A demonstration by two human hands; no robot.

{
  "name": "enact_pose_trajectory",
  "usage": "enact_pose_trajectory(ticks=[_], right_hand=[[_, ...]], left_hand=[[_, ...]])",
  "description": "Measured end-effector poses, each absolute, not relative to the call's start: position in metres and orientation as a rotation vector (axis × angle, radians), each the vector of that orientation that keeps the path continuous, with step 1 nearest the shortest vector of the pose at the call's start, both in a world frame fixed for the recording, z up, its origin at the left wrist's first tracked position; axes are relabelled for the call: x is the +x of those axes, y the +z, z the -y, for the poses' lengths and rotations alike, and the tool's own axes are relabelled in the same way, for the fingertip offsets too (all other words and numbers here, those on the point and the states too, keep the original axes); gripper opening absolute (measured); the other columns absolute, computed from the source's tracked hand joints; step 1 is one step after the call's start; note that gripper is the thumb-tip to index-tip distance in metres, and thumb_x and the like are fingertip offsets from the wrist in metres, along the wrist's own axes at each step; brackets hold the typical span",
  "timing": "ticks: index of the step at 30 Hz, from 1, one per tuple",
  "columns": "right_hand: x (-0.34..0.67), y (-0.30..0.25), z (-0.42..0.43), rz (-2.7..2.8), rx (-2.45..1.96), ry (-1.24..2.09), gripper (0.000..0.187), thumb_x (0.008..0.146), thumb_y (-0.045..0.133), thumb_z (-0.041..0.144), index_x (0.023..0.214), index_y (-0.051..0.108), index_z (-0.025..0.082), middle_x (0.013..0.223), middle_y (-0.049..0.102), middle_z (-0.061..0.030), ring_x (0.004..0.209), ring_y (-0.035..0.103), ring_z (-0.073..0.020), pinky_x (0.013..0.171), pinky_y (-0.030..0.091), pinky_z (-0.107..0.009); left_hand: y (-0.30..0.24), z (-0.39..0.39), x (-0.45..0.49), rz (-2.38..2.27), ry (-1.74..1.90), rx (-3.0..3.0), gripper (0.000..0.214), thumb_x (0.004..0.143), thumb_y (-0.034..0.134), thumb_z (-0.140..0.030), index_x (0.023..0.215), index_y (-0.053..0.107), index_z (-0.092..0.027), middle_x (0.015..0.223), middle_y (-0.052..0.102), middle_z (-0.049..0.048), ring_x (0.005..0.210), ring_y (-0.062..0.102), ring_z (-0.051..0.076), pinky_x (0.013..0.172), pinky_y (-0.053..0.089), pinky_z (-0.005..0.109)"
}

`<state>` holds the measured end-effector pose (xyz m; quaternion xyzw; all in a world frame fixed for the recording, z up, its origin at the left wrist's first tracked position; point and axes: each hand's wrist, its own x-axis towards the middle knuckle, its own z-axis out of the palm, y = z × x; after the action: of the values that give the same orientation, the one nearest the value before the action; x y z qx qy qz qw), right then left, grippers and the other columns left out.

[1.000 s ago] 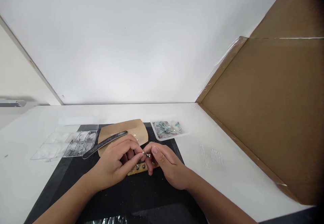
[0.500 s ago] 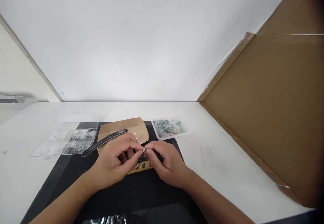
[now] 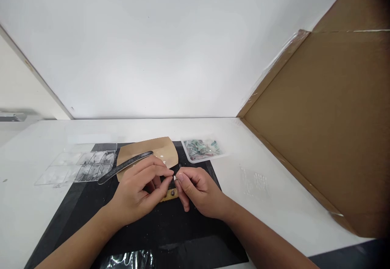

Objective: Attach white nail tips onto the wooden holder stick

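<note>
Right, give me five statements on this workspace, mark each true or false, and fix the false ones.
1. The fingertips of the left hand and right hand are close together at a tiny white piece. True.
2. The dark curved strip lies wholly apart from the tan sheet. False: one end lies over the tan sheet.
3. The white tray is to the right of the tan sheet. True.
4. The clear compartment box is right of the white tray. False: the clear compartment box is at the left, beyond the tan sheet's left edge.
5. A cardboard panel stands at the right. True.
</note>
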<state>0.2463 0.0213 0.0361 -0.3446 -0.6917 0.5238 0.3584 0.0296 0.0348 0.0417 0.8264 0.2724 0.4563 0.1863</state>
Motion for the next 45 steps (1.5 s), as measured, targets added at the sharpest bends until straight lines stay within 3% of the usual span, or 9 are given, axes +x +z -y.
enact_pose_trajectory(ticks=[6,14,34,45], right_hand=[[0.242,0.028,-0.021,1.535,-0.779,1.683,0.046,0.111,0.046,0.054,0.081,0.053,0.021,0.051,0.057,0.0071,0.042,0.053,-0.0082,0.051,0.044,-0.02],[0.238,0.028,-0.022,1.308,-0.664,1.938,0.046,0.109,0.052,0.053,0.078,0.05,0.02,0.049,0.05,0.01,0.035,0.048,-0.006,0.042,0.04,-0.016],[0.237,0.036,-0.017,1.102,-0.677,2.063,0.042,0.106,0.059,0.049,0.076,0.05,0.02,0.048,0.044,0.0113,0.035,0.039,-0.0044,0.039,0.032,-0.015],[0.236,0.041,-0.016,0.999,-0.745,2.129,0.039,0.104,0.06,0.048,0.078,0.049,0.021,0.049,0.042,0.0118,0.035,0.03,-0.0031,0.037,0.022,-0.016]], left_hand=[[0.043,-0.035,0.028,-0.695,1.339,2.433,0.018,0.096,0.068,-0.006,0.11,0.071,-0.017,0.103,0.067,0.0092,0.081,0.071,0.014,0.06,0.057,0.021],[0.04,-0.033,0.028,-0.721,1.297,2.493,0.02,0.092,0.07,-0.003,0.109,0.07,-0.015,0.104,0.067,0.0078,0.063,0.061,0.006,0.057,0.054,0.02],[0.041,-0.034,0.03,-0.781,1.287,2.437,0.019,0.089,0.074,-0.005,0.102,0.073,-0.018,0.097,0.071,0.0058,0.08,0.073,0.013,0.055,0.058,0.016],[0.042,-0.032,0.032,-0.848,1.179,2.378,0.014,0.092,0.069,-0.007,0.098,0.071,-0.019,0.093,0.068,0.0021,0.068,0.063,0.006,0.053,0.054,0.013]])
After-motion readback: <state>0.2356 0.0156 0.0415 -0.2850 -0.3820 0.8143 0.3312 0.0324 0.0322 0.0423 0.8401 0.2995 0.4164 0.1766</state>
